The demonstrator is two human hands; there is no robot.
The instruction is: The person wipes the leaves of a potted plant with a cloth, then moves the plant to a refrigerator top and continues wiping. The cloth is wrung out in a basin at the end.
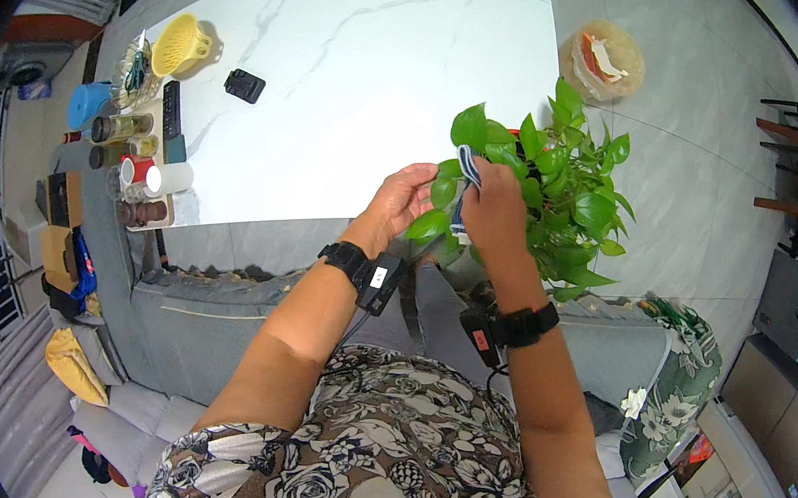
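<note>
A pothos plant (pixel 595 211) with many glossy green leaves spreads over the right end of the white marble-patterned table (pixel 361 78). My right hand (pixel 497 205) grips a folded blue-and-white striped cloth (pixel 466 163) among the leaves on the plant's near left side. Just left of it, my left hand (pixel 404 195) has its fingertips up against a leaf (pixel 447 170); whether they pinch it is unclear. Lower leaves (pixel 429 224) hang between my two hands. Foliage covers most of the pot, with only a bit of red showing.
A yellow colander (pixel 181 46) and a black device (pixel 244 86) sit on the table's left part. Beside them, a tray (pixel 168 212) carries jars, cups and a remote control (pixel 171 109). A waste bin (pixel 621 85) stands past the right edge. Behind is a grey sofa (pixel 207 329).
</note>
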